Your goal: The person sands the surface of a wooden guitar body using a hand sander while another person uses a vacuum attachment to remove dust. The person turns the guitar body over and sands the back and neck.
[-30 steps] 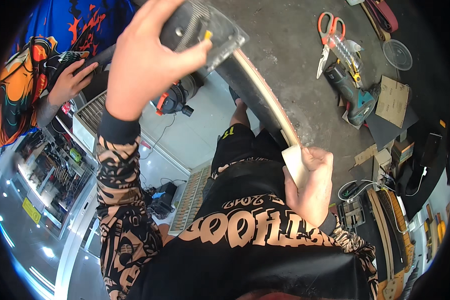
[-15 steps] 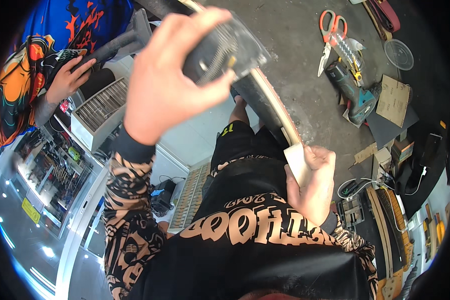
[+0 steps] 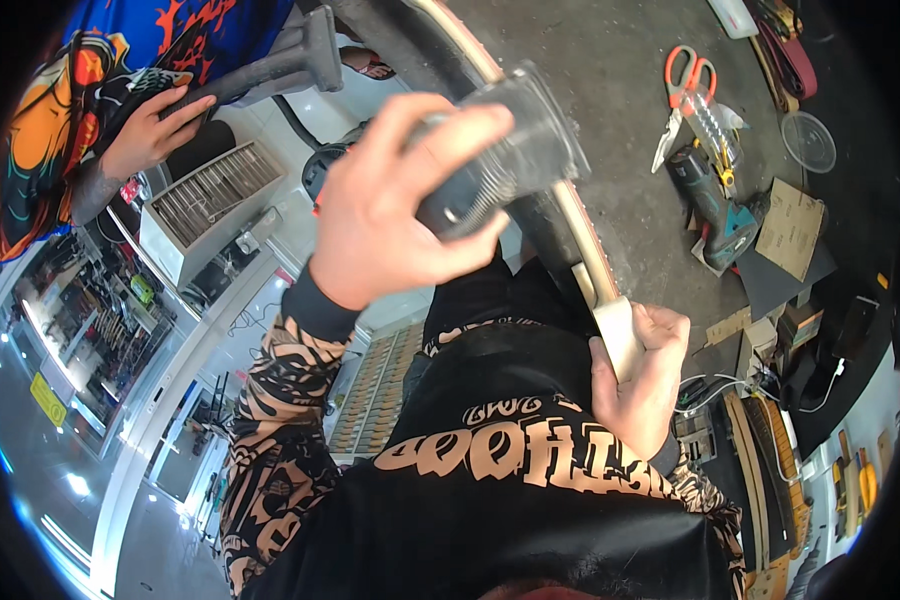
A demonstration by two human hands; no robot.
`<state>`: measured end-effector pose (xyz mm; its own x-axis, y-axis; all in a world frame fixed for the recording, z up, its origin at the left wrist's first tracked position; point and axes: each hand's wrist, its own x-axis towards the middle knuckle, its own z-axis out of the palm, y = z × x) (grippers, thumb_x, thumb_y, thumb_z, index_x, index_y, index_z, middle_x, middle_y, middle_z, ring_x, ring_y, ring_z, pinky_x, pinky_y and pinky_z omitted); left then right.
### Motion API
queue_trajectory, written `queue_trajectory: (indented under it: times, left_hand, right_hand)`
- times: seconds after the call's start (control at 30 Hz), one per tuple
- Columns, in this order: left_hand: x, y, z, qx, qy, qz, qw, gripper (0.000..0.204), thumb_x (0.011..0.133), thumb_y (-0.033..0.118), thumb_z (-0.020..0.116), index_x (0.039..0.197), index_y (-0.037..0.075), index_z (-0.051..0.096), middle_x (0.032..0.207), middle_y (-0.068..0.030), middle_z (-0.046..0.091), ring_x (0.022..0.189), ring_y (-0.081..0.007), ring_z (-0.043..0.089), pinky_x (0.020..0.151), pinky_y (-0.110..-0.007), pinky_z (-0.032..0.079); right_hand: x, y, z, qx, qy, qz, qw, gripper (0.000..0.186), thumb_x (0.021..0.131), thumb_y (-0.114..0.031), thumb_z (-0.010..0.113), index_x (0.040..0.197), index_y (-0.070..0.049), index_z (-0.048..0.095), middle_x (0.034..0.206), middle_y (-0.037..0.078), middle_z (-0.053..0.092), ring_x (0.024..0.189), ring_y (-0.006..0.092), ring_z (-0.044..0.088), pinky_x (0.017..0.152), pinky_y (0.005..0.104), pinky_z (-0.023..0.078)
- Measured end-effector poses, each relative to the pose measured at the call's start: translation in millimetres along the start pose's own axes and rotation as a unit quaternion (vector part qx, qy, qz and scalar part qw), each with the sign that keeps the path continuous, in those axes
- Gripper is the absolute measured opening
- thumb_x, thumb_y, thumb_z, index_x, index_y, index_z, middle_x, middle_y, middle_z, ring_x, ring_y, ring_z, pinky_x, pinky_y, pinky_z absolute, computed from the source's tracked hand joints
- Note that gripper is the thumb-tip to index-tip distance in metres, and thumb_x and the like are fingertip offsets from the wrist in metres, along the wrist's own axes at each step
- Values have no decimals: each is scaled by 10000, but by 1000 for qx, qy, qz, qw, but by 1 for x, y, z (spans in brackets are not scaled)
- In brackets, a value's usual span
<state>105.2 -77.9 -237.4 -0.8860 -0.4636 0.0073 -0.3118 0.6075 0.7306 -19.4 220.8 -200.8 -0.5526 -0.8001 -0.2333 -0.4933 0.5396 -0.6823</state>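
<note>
My left hand (image 3: pixel 395 215) is wrapped around a black palm-sized tool (image 3: pixel 538 125) with a ribbed side and a square, partly clear head. That head lies across a long, narrow wooden piece (image 3: pixel 582 232), pale with a reddish-brown edge strip, which looks like a guitar neck. My right hand (image 3: pixel 652 370) grips its wide, pale near end between thumb and fingers. The neck runs up and away to the left, along the dark table edge. Where the tool's underside meets the wood is hidden.
At the upper left a co-worker's hand (image 3: pixel 155 130) holds a black tube with a flat nozzle (image 3: pixel 315 50). On the dusty table (image 3: pixel 590 60) lie orange-handled scissors (image 3: pixel 685 80), a clear bottle, a teal-black cordless drill (image 3: pixel 715 210), sandpaper sheets (image 3: pixel 792 225) and a clear round lid (image 3: pixel 808 140).
My left hand has slid the tool along the neck, nearer to my right hand. My right hand keeps its grip. The co-worker's nozzle has shifted right, and the whole view has moved slightly.
</note>
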Motion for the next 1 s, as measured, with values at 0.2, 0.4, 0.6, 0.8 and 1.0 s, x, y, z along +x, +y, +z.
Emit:
queue_trajectory:
  times: [0.2, 0.4, 0.6, 0.8, 1.0]
  left_hand:
    - [32, -36, -13, 26, 119, 73, 990, 713, 696, 152, 911, 1382, 182, 723, 1220, -108, 715, 1063, -330, 740, 916, -409, 621]
    - [9, -37, 0, 6, 107, 73, 992, 753, 667, 185, 937, 1390, 181, 727, 1220, -121, 712, 1051, -329, 746, 897, -415, 629]
    - [12, -40, -3, 19, 114, 56, 992, 797, 686, 131, 919, 1441, 65, 673, 1318, -153, 714, 1195, -347, 697, 1064, -421, 544]
    - [-4, -9, 7, -8, 101, -5, 995, 788, 690, 102, 908, 1441, 58, 675, 1320, -155, 717, 1181, -337, 700, 1051, -408, 548]
    - [-53, 66, 41, 4, -24, -10, 1000, 777, 640, 158, 965, 1386, 218, 754, 1280, -115, 669, 1025, -307, 735, 827, -408, 646]
  right_hand:
    - [3, 1, -2, -15, 0, -9, 1000, 737, 812, 40, 874, 1444, 35, 493, 1265, 269, 581, 1069, 440, 663, 906, 487, 566]
    - [2, -2, -2, -24, 10, 6, 1000, 724, 814, 50, 872, 1436, 31, 503, 1253, 272, 583, 1071, 437, 659, 902, 483, 562]
    - [5, -1, -4, -27, 8, -6, 1000, 713, 820, 45, 873, 1431, 29, 506, 1258, 260, 588, 1074, 422, 662, 912, 472, 558]
    - [8, -4, -5, -16, 16, -10, 1000, 641, 853, 13, 867, 1400, 43, 536, 1265, 251, 599, 1105, 397, 659, 951, 459, 549]
    - [4, 0, -7, 57, 16, 0, 998, 339, 1026, 16, 622, 1354, 72, 554, 1282, 253, 594, 1149, 344, 614, 1021, 451, 505]
